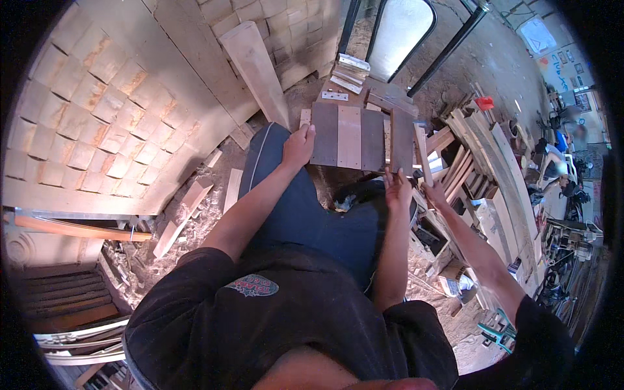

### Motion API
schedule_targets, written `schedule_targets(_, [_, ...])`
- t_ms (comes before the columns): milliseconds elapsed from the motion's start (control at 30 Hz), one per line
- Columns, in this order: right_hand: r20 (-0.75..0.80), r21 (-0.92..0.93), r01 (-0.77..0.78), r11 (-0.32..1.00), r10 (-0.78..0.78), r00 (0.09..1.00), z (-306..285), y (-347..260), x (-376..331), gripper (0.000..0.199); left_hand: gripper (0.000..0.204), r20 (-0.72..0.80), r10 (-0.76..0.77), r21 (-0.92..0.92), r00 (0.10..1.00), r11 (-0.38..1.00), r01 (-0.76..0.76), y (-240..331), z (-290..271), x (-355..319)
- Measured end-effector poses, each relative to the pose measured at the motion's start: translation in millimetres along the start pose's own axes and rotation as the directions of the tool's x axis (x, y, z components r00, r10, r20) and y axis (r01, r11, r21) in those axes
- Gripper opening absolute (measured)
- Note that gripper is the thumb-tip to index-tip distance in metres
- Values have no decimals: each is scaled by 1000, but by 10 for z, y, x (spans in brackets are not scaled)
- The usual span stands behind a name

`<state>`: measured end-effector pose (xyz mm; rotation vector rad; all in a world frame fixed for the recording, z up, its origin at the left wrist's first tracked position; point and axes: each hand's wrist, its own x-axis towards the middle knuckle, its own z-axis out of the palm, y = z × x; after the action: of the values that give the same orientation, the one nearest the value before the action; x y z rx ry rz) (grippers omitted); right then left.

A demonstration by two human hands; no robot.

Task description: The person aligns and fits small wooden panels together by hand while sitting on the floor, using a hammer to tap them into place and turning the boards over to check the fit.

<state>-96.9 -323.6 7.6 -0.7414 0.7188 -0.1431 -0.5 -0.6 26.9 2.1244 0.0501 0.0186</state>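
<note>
Your left hand (298, 145) grips the left edge of the slatted wooden panel (351, 137) lying ahead over your knees, slats running away from you, while your right hand (397, 189) touches its near-right corner with fingers spread.

A wall of pale, stained blocks (110, 110) curves across the left, with a long plank (257, 71) leaning against it. The dirt floor (208, 214) is littered with sawdust and wood offcuts. An arched window (400, 32) in a dark frame glows at the top; stacked timber (494, 162) crowds the right
</note>
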Motion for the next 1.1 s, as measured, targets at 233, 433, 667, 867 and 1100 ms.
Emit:
schedule_targets(233, [-75, -299, -207, 931, 194, 978, 52, 104, -148, 62, 38, 3, -24, 32, 1000, 999, 23, 32, -40, -6])
schedule_targets(433, [-56, -207, -67, 976, 57, 997, -204, 21, 120, 37, 38, -21, 29, -1, 999, 1000, -29, 92, 39, 22])
schedule_targets(667, [-17, -265, 252, 931, -266, 964, -53, 60, 45, 16, 33, -30, -24, 50, 999, 998, 26, -74, 11, 40])
schedule_targets(867, [-93, -391, 182, 902, -235, 967, -237, 45, 187, 17, 26, 28, -17, 34, 999, 999, 16, -60, 89, 47])
schedule_targets(1100, [-94, -381, 129, 915, -177, 980, -176, 13, 223, 20, 50, 4, 195, 306, 981, 934, -187, -67, 160, 0])
